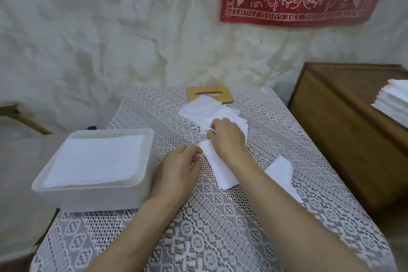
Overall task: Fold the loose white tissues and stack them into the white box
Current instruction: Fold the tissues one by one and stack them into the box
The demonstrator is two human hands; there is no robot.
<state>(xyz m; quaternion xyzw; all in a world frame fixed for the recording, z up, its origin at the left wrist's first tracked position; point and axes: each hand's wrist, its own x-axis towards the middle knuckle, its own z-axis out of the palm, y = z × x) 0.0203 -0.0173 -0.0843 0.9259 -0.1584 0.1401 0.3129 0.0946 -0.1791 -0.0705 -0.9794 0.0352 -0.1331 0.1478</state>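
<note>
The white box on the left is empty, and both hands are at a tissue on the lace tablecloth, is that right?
Not quite. The head view shows the white box holds folded tissues; it is not empty. The left hand and right hand are at a tissue on the lace tablecloth.

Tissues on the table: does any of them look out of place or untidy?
Yes. The loose tissues overlap the wooden board, and one tissue lies askew, partly under the right forearm. Those in the white box lie flat.
</note>
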